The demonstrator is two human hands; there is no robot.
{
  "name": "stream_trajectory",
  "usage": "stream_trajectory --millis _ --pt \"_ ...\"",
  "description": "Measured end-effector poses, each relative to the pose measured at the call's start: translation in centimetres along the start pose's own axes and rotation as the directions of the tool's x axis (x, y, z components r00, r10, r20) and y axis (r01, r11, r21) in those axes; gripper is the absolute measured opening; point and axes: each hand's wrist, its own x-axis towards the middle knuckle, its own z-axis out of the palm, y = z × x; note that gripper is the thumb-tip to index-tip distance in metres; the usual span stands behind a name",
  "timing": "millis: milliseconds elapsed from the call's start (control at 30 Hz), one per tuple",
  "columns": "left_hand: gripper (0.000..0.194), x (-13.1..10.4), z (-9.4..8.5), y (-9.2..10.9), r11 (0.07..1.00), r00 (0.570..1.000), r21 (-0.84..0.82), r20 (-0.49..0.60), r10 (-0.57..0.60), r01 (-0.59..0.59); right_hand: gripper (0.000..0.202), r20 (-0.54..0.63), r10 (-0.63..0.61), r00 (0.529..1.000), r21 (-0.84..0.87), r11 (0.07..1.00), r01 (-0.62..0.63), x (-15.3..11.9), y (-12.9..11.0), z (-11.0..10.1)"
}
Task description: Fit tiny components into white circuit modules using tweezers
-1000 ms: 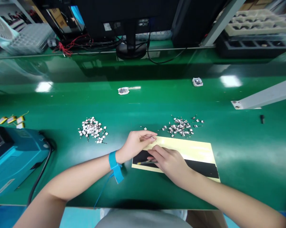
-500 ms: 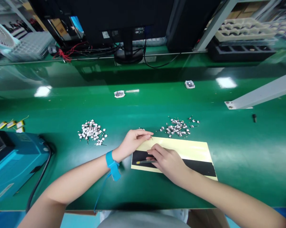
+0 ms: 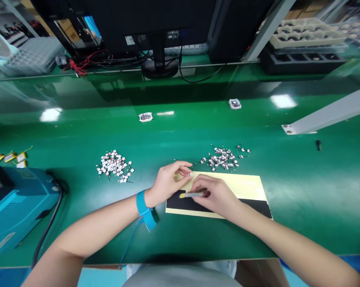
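Note:
My left hand (image 3: 173,179), with a blue wrist strap (image 3: 144,207), pinches a small white-faced part with a thin dark lead (image 3: 191,173) between thumb and fingertips. Close beside it on the right, my right hand (image 3: 217,193) is closed around a slim grey tool with a yellow end (image 3: 187,195). The tool's exact kind does not show, and fingers cover part of it. Under both hands lies a pale yellow sheet (image 3: 245,185) with a wide black strip (image 3: 254,205) along its lower part.
Small white parts with leads form a left pile (image 3: 114,165) and a right pile (image 3: 223,158). Farther back sit two white-rimmed pieces, left (image 3: 145,117) and right (image 3: 235,104). A blue machine (image 3: 21,211) and yellow-edged cells (image 3: 10,157) stand left; a metal bracket (image 3: 329,113) juts in right.
My right hand has lifted slightly and moved toward the left fingertips, raising the tool from over the black strip. The left fingers have bent, and the white part now shows between them.

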Motion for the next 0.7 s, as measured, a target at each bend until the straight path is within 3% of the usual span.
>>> stream_trajectory --millis 67,167,267,333,533,700 --pt "0.024 -0.20 -0.03 0.06 0.999 0.997 0.015 -0.050 0.053 -0.053 0.005 -0.042 0.157 0.987 0.275 0.951 -0.140 0.27 0.32 -0.86" --pt "0.024 -0.48 -0.07 0.15 0.990 0.985 0.059 -0.103 0.137 -0.131 0.012 0.006 0.344 0.939 0.593 0.755 -0.281 0.54 0.76 -1.45" --pt "0.019 -0.61 -0.11 0.25 0.962 0.961 0.148 -0.121 0.247 -0.229 0.015 0.079 0.359 0.930 0.750 0.593 -0.293 0.68 1.07 -1.15" --pt "0.015 -0.63 -0.11 0.28 0.937 0.940 0.191 -0.123 0.319 -0.293 0.016 0.095 0.353 0.931 0.797 0.533 -0.284 0.74 1.13 -0.82" --pt "0.016 -0.67 -0.02 0.29 0.890 0.900 0.244 -0.115 0.420 -0.385 0.017 0.105 0.335 0.936 0.806 0.523 -0.277 0.73 0.95 -0.60" --pt "0.021 -0.71 0.04 0.39 0.892 0.908 0.251 -0.093 0.410 -0.377 0.016 0.097 0.320 0.942 0.768 0.578 -0.275 0.61 0.88 -0.58"
